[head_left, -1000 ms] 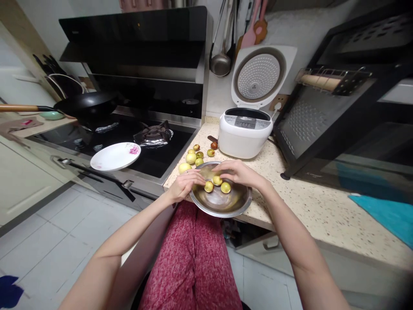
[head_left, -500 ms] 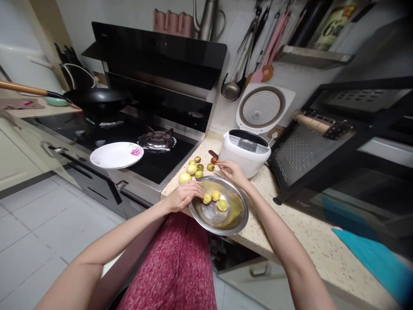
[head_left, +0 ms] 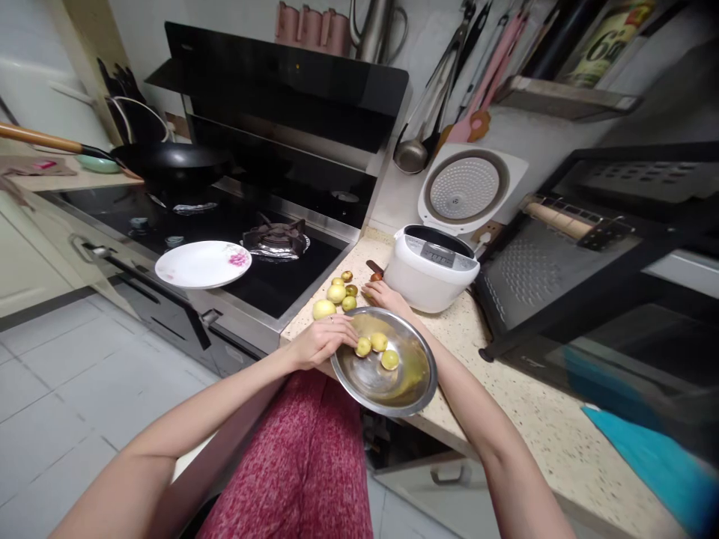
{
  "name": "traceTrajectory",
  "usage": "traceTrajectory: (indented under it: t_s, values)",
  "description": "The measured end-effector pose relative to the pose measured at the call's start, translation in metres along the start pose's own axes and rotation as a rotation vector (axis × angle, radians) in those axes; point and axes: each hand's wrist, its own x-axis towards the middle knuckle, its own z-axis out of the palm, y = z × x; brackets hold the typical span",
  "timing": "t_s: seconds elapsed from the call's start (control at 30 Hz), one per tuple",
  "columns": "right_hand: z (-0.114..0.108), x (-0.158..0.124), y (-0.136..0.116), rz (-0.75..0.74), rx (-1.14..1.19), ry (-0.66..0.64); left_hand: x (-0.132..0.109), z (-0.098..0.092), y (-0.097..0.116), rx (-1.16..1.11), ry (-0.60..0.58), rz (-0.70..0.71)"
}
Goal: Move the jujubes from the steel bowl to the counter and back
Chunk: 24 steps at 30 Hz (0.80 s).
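My left hand (head_left: 323,343) is closed on the near-left rim of a steel bowl (head_left: 413,389), its fingers over the inside edge. Three yellow-green jujubes (head_left: 379,342) lie inside the bowl, which tilts toward me at the counter's front edge. Beyond the bowl, my right hand (head_left: 387,296) reaches down to the counter, fingertips curled over a jujube that they mostly cover. A reddish-brown jujube (head_left: 376,276) sits just past those fingers. Several more green and yellow jujubes (head_left: 336,293) are grouped to the left of my right hand.
A white rice cooker (head_left: 432,273) with its lid up stands right beside my right hand. A dark-handled knife (head_left: 374,266) lies by it. To the left, a flowered plate (head_left: 194,266) rests at the stove's front edge, and a wok (head_left: 171,161) sits behind. A black oven (head_left: 539,299) stands right.
My right hand has moved left and down onto a jujube near the rice cooker, covering it. My left hand keeps its hold on the bowl. The view has shifted slightly.
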Motion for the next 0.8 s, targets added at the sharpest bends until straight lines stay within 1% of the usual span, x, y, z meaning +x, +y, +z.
traceTrajectory:
  t_s: [0.07, 0.13, 0.17, 0.23, 0.3, 0.37, 0.4, 0.43, 0.47, 0.53, 0.6, 0.7, 0.73, 0.8]
  values:
    - [-0.009, -0.010, 0.000, -0.009, -0.008, -0.005, 0.000, 0.000, 0.000, 0.000, -0.003, -0.005]
    - [-0.021, -0.024, -0.002, -0.019, -0.010, 0.044, 0.000, 0.000, 0.000, -0.001, -0.008, -0.006]
    - [-0.028, -0.032, -0.004, -0.032, -0.004, 0.123, 0.000, 0.000, 0.000, -0.004, -0.008, -0.001]
    - [-0.043, -0.047, -0.012, -0.037, 0.042, 0.326, 0.000, 0.001, 0.000, -0.014, -0.004, 0.004]
    - [-0.057, -0.060, -0.023, -0.007, 0.120, 0.489, -0.001, 0.001, 0.000, -0.020, 0.001, -0.014]
    - [-0.073, -0.070, -0.038, 0.069, 0.212, 0.585, -0.002, 0.001, 0.000, -0.018, 0.001, -0.035]
    - [-0.081, -0.073, -0.046, 0.096, 0.264, 0.603, -0.003, 0.002, -0.001, -0.015, -0.001, -0.041]
    - [-0.088, -0.076, -0.055, 0.101, 0.321, 0.590, -0.003, 0.002, -0.001, -0.013, 0.000, -0.040]
    - [-0.095, -0.078, -0.063, 0.083, 0.390, 0.541, -0.004, 0.002, -0.002, -0.012, 0.001, -0.033]
    - [-0.107, -0.080, -0.079, 0.006, 0.520, 0.355, -0.004, 0.002, -0.002, -0.011, 0.004, -0.022]
    - [-0.112, -0.081, -0.091, -0.066, 0.625, 0.173, -0.004, 0.002, -0.003, -0.009, 0.001, -0.022]
    - [-0.112, -0.080, -0.103, -0.147, 0.729, -0.064, -0.004, 0.000, -0.001, -0.005, -0.019, -0.030]
    - [-0.110, -0.079, -0.105, -0.166, 0.749, -0.121, -0.004, 0.000, -0.001, -0.006, -0.024, -0.031]
    - [-0.107, -0.078, -0.107, -0.185, 0.772, -0.195, -0.004, -0.001, 0.000, -0.010, -0.030, -0.031]
